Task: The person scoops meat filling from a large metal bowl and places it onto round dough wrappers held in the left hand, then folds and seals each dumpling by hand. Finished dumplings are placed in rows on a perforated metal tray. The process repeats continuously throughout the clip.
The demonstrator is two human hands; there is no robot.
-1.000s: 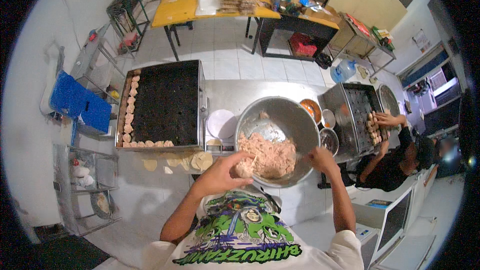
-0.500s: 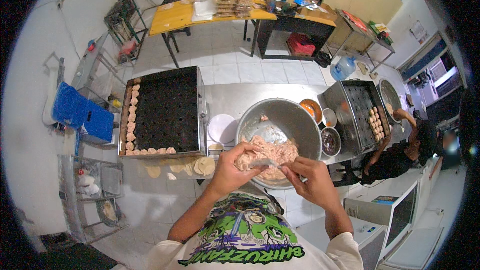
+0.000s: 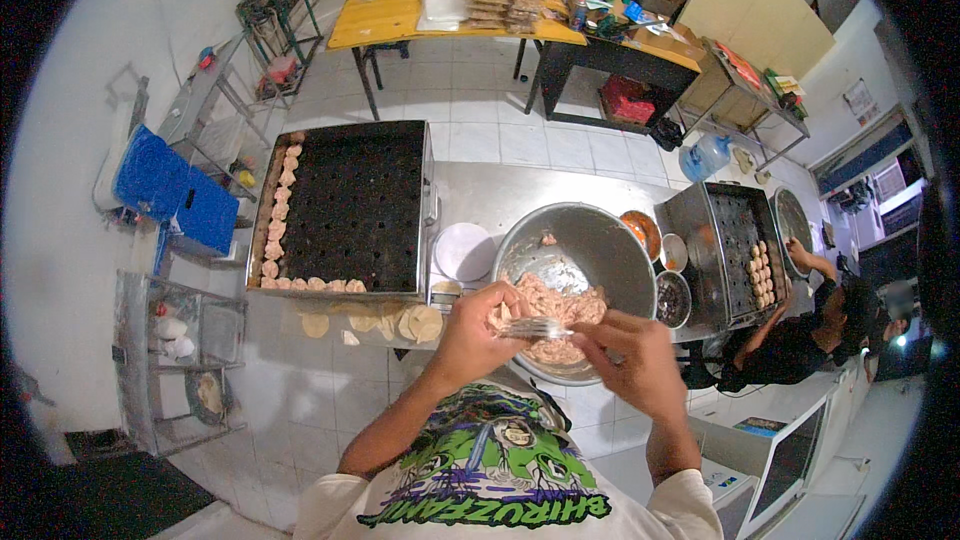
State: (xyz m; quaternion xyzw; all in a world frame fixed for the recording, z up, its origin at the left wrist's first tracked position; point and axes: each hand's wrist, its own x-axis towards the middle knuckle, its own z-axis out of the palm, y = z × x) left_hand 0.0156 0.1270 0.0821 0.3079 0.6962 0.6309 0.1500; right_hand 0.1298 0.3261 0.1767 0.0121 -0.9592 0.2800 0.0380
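A big metal bowl in front of me holds pink minced meat. Over its near left rim, my left hand is closed around a dumpling with pink filling; the fingers cover most of it. My right hand pinches the end of a flat metal utensil, its blade pressed against the dumpling. Motion streaks that blade, so I cannot tell whether it is a fork or a spatula. Left of the bowl, round pale wrappers lie along the table's near edge.
A large black perforated tray at left has dumplings along two sides. A pale round plate sits beside the bowl. To the right stand small bowls and another steamer tray, where a co-worker in black reaches.
My view has shifted, so the table and bowl appear farther right. The utensil has turned flatter across the dumpling, and my right hand has rolled over it. Both hands keep their grips.
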